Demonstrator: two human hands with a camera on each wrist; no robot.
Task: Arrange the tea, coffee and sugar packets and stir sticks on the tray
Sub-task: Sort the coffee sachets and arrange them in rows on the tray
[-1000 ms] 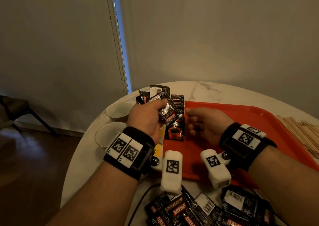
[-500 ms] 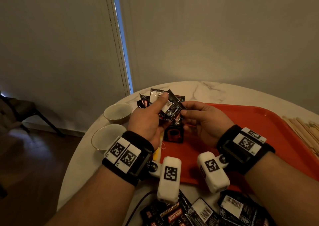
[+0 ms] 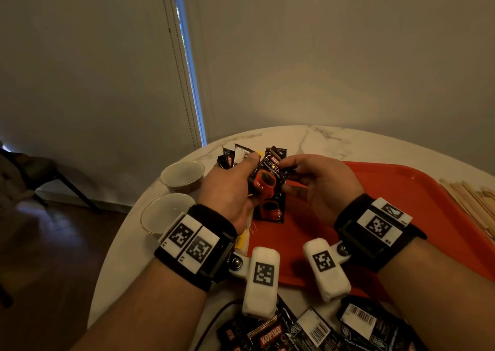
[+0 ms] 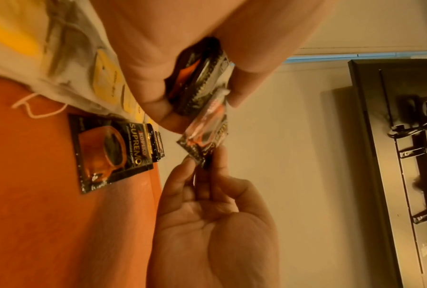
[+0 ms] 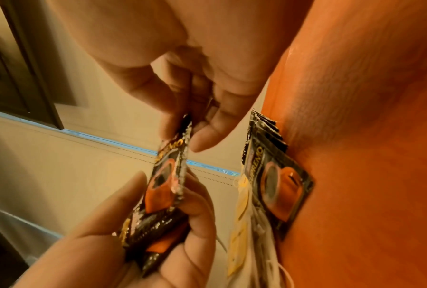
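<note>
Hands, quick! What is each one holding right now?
Left hand: grips a bunch of black foil coffee packets.
Right hand: pinches the top corner of the front packet.

**Right hand joins the left on the top coffee packet**

1 second ago my right hand [image 3: 325, 187] sat curled low over the tray [image 3: 401, 203], apart from the packets. Half a second ago it had risen to meet the bunch in my left hand [image 3: 230, 190]. Now its thumb and fingertips [image 5: 204, 140] pinch the upper edge of the front coffee packet [image 3: 267, 179], which has turned so its red cup faces me and stands nearly upright, partly drawn clear of the others. My left hand has lifted a little with the bunch, and more of the packet lying on the tray [image 3: 270, 211] shows beneath it.
</note>
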